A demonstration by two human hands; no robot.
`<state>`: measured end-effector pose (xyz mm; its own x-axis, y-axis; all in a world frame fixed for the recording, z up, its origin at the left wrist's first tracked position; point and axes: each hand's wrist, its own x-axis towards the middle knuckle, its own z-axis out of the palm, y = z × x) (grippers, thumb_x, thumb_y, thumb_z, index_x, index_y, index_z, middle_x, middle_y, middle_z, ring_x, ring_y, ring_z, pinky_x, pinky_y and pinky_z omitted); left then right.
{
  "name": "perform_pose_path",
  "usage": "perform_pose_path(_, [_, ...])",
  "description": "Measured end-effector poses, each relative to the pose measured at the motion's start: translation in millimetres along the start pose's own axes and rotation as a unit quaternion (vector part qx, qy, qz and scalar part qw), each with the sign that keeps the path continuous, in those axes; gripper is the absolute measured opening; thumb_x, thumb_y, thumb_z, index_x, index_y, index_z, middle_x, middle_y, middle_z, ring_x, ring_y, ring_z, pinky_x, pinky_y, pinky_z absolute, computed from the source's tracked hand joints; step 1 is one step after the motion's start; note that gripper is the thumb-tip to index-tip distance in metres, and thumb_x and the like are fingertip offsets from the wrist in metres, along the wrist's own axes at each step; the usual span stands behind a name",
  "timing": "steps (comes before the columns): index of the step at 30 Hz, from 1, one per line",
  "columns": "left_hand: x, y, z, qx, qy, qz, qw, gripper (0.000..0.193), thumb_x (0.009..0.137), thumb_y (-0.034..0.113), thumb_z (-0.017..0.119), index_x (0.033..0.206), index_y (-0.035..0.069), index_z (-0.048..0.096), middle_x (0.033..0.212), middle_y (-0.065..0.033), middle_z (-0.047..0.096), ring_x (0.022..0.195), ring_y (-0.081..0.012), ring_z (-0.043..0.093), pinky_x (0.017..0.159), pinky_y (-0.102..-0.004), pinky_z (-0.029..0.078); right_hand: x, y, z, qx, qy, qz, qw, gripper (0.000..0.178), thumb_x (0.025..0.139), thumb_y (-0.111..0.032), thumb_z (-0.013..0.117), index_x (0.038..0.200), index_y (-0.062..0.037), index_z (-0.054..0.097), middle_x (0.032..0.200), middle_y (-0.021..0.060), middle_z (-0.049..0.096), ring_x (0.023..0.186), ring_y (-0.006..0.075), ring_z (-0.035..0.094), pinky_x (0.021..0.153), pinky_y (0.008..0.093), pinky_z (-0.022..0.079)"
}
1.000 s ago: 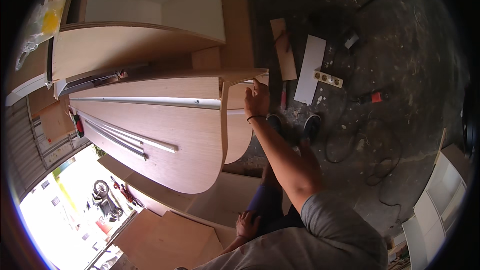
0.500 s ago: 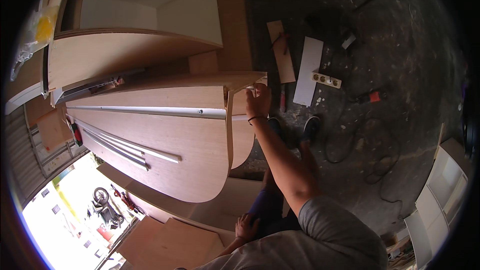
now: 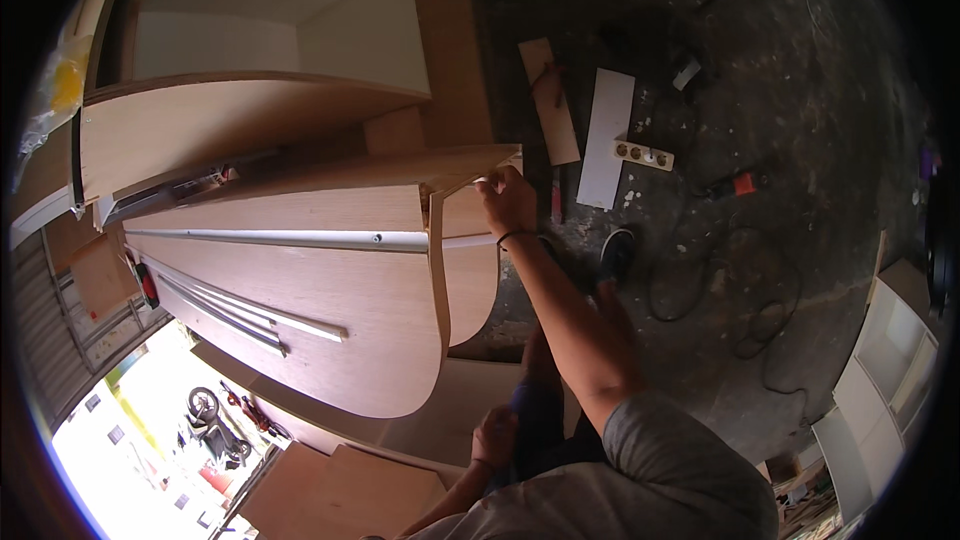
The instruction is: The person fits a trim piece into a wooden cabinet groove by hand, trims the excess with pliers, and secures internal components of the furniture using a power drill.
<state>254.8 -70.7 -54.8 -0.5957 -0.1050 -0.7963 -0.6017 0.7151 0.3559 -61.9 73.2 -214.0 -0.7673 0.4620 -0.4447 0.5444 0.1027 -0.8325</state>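
At the right end of a wooden board assembly, my right hand [image 3: 511, 204] is closed, with thumb and fingers pinched near the top corner. A small pale bit shows at the fingertips, too small to name. The near panel [image 3: 300, 285], light wood with a rounded lower corner, carries a metal drawer rail [image 3: 330, 237] along its upper part. Behind it stands a second rounded panel [image 3: 475, 285], with a gap between the two. By my thigh, low in the view, my left hand [image 3: 493, 437] is curled shut, with nothing visible in it.
Loose metal rails [image 3: 260, 310] lie against the near panel. An open cabinet [image 3: 255, 80] stands at upper left. On the dark floor are a white board [image 3: 606, 140], a power strip [image 3: 643, 155], a wooden strip [image 3: 549, 100], a red-and-black tool [image 3: 742, 184] and cables.
The view has shifted, moving most things slightly left in the picture. My left hand has curled its fingers, which lay spread on my thigh. The right hand stays at the panel end.
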Motion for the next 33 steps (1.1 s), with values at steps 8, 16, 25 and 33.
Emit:
perform_pose_path(8, [204.9,118.6,-34.9,-0.166,0.307,0.134,0.927,0.032,0.092,0.019,0.057,0.116,-0.003,0.054,0.098,-0.0106,0.067,0.091,-0.0158,0.063,0.081,-0.0294,0.049,10.7,14.6,-1.5,0.077,-0.043,0.008,0.996,0.016,0.074,-0.016,0.069,0.085,-0.0049,0.066,0.084,0.0124,0.067,0.081,0.0262,0.065,0.074,0.0365,0.051])
perform_pose_path(16, [320.2,173.7,-81.4,-0.508,0.229,0.067,0.827,0.023,0.09,0.026,0.058,0.097,0.004,0.059,0.085,-0.0069,0.065,0.071,-0.0141,0.064,0.059,-0.0269,0.052,4.4,28.1,6.7,0.119,-0.007,-0.186,0.975,0.011,0.078,-0.006,0.06,0.087,-0.0021,0.065,0.085,0.014,0.065,0.082,0.0307,0.063,0.075,0.0401,0.049])
perform_pose_path(25, [325.1,167.3,-90.4,-0.519,0.213,0.051,0.826,0.031,0.09,0.033,0.057,0.092,0.002,0.061,0.081,-0.0085,0.063,0.068,-0.0177,0.065,0.055,-0.0284,0.052,13.7,28.5,-7.1,0.114,-0.033,-0.299,0.947,0.013,0.077,-0.005,0.06,0.089,-0.005,0.063,0.083,0.0121,0.062,0.079,0.0317,0.058,0.071,0.0422,0.044])
perform_pose_path(33, [332.7,158.3,-90.9,-0.503,0.232,0.084,0.829,0.037,0.087,0.04,0.057,0.094,0.004,0.06,0.079,-0.0067,0.062,0.065,-0.0162,0.062,0.058,-0.0294,0.052,11.4,30.8,-6.8,0.142,-0.064,-0.311,0.938,0.011,0.077,-0.007,0.061,0.088,-0.0071,0.058,0.081,0.0082,0.061,0.076,0.0288,0.057,0.066,0.041,0.04])
